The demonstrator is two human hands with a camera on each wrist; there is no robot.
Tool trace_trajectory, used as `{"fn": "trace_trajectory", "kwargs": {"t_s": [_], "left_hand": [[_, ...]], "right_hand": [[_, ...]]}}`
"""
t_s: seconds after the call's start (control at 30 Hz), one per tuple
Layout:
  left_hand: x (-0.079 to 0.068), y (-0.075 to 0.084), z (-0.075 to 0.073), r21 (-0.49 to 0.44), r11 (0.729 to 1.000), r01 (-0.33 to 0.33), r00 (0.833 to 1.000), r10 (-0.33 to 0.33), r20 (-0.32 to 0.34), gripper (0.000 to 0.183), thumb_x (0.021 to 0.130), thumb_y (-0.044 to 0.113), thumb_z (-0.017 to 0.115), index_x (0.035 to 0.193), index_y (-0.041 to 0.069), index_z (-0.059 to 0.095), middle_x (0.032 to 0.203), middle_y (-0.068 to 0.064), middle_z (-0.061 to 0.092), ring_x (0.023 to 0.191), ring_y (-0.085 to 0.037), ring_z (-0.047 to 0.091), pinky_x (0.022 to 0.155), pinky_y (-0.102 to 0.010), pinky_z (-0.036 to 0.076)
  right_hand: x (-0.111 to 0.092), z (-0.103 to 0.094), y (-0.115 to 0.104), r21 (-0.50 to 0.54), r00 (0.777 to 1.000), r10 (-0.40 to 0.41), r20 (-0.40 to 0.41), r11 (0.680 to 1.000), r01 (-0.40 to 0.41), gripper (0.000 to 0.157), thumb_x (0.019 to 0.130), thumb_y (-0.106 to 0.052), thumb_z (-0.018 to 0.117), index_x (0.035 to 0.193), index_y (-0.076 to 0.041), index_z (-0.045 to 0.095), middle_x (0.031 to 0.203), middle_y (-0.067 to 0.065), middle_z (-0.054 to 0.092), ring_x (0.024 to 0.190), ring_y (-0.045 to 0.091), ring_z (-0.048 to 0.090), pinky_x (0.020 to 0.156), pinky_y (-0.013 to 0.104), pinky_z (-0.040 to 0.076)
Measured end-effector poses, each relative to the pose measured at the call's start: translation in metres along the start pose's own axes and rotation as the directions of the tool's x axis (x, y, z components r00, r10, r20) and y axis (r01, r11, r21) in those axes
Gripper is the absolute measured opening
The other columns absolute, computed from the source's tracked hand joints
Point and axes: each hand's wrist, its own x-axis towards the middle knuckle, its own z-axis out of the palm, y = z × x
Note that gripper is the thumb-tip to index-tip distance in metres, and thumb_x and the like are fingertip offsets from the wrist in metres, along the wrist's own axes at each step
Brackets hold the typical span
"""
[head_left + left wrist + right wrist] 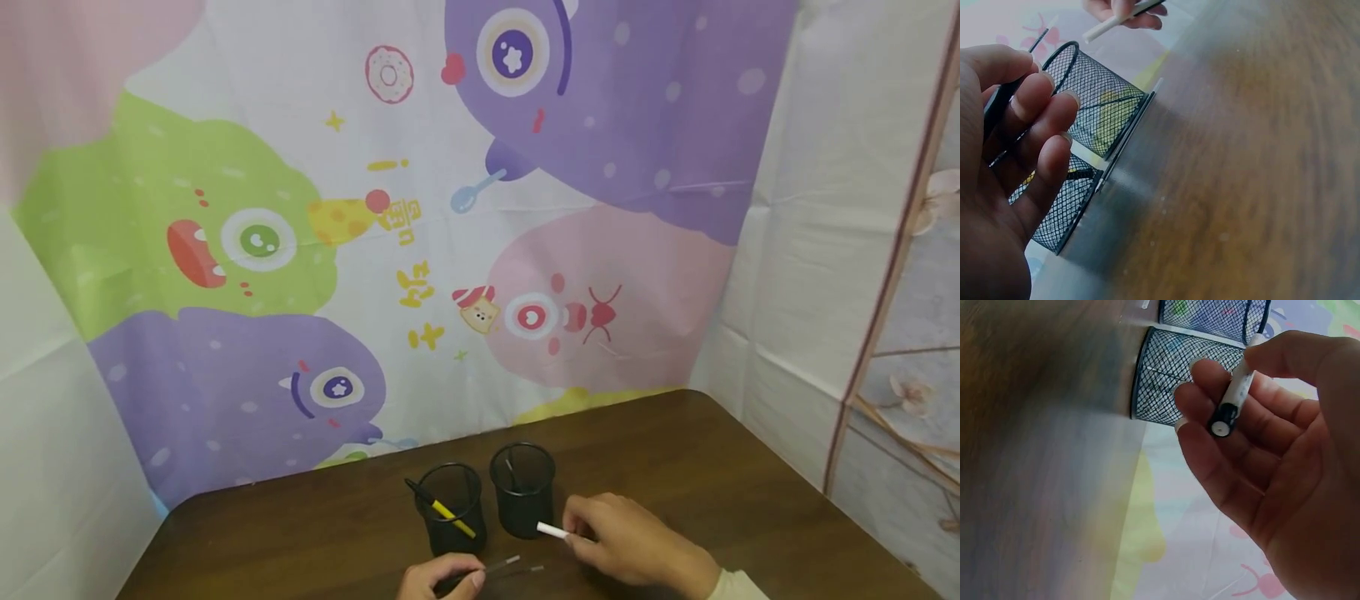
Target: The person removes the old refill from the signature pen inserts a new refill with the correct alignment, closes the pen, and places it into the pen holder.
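Observation:
My left hand [438, 577] grips a thin dark rod [498, 567] with a pale tip. In the left wrist view the rod's thicker black part [1001, 103] lies against the fingers. My right hand [637, 537] pinches a white pen [553, 530] between thumb and fingers, close to the right black mesh cup [522, 508]. The right wrist view shows the pen's black end [1225, 415]. Inside that cup leans a thin rod [512, 475]. The left mesh cup [461, 533] holds a yellow and black pen [455, 520], just beyond my left hand.
Another thin rod [1125, 145] lies on the brown wooden table [675, 450] along the bases of the cups. A cloth printed with cartoon monsters [420, 375] hangs behind the table, and pale cloth walls [795, 275] stand at both sides.

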Motion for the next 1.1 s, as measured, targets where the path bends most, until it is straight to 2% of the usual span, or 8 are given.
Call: {"fn": "trace_trajectory", "kwargs": {"t_s": [0.17, 0.3, 0.4, 0.6, 0.93, 1.1], "left_hand": [[0.0004, 0.0006, 0.0007, -0.003, 1.000, 0.002, 1.000, -0.002, -0.004, 0.012, 0.093, 0.023, 0.073, 0.093, 0.012, 0.078, 0.088, 0.012, 0.073, 0.079, -0.004, 0.067, 0.070, -0.025, 0.053], [0.0000, 0.0020, 0.0009, -0.012, 1.000, 0.024, 1.000, -0.024, -0.008, 0.012, 0.093, 0.024, 0.073, 0.093, 0.012, 0.078, 0.088, 0.012, 0.073, 0.079, -0.005, 0.067, 0.071, -0.025, 0.053], [0.0000, 0.0028, 0.0008, -0.015, 0.999, 0.036, 0.999, -0.036, -0.005, 0.013, 0.093, 0.024, 0.074, 0.093, 0.013, 0.078, 0.088, 0.012, 0.073, 0.079, -0.005, 0.067, 0.071, -0.025, 0.053], [0.0001, 0.0021, 0.0002, -0.023, 0.999, 0.022, 1.000, -0.022, 0.004, 0.012, 0.093, 0.023, 0.073, 0.094, 0.012, 0.078, 0.089, 0.011, 0.073, 0.081, -0.005, 0.067, 0.072, -0.025, 0.053], [-0.0020, -0.0005, 0.0018, -0.006, 1.000, -0.005, 1.000, 0.005, -0.025, 0.005, 0.092, 0.021, 0.074, 0.092, 0.017, 0.078, 0.087, 0.012, 0.073, 0.077, -0.004, 0.067, 0.069, -0.025, 0.054], [-0.0007, -0.0006, 0.0015, -0.006, 1.000, 0.005, 1.000, -0.005, -0.027, 0.006, 0.093, 0.022, 0.074, 0.092, 0.018, 0.078, 0.087, 0.013, 0.073, 0.077, -0.004, 0.067, 0.069, -0.025, 0.053]], "right_hand": [[0.0009, 0.0006, -0.0016, 0.072, 1.000, -0.018, -0.005, 0.997, 0.018, 0.017, 0.092, -0.021, 0.072, 0.086, -0.030, 0.059, 0.077, -0.025, 0.053, 0.069, -0.004, 0.051, 0.060, 0.021, 0.044], [0.0029, 0.0010, -0.0019, 0.157, 0.998, -0.065, -0.012, 0.985, 0.066, 0.017, 0.092, -0.016, 0.072, 0.087, -0.027, 0.060, 0.078, -0.023, 0.056, 0.070, -0.004, 0.052, 0.062, 0.021, 0.046], [0.0040, 0.0011, -0.0022, 0.258, 0.996, -0.085, 0.000, 0.963, 0.082, 0.015, 0.093, -0.014, 0.072, 0.088, -0.024, 0.062, 0.079, -0.021, 0.058, 0.071, -0.004, 0.055, 0.062, 0.021, 0.049], [0.0037, 0.0011, -0.0035, 0.416, 0.997, -0.056, 0.045, 0.909, 0.032, 0.010, 0.093, -0.014, 0.072, 0.090, -0.020, 0.064, 0.082, -0.016, 0.062, 0.074, -0.001, 0.058, 0.064, 0.025, 0.052], [0.0007, 0.0033, -0.0064, 0.517, 0.997, -0.078, 0.014, 0.854, 0.059, 0.005, 0.092, -0.016, 0.074, 0.092, -0.018, 0.069, 0.086, -0.010, 0.067, 0.079, 0.005, 0.061, 0.069, 0.027, 0.053], [0.0026, 0.0043, -0.0060, 0.527, 0.997, -0.082, -0.003, 0.847, 0.071, 0.006, 0.091, -0.016, 0.076, 0.094, -0.019, 0.071, 0.087, -0.010, 0.068, 0.077, 0.004, 0.060, 0.067, 0.026, 0.053]]}}
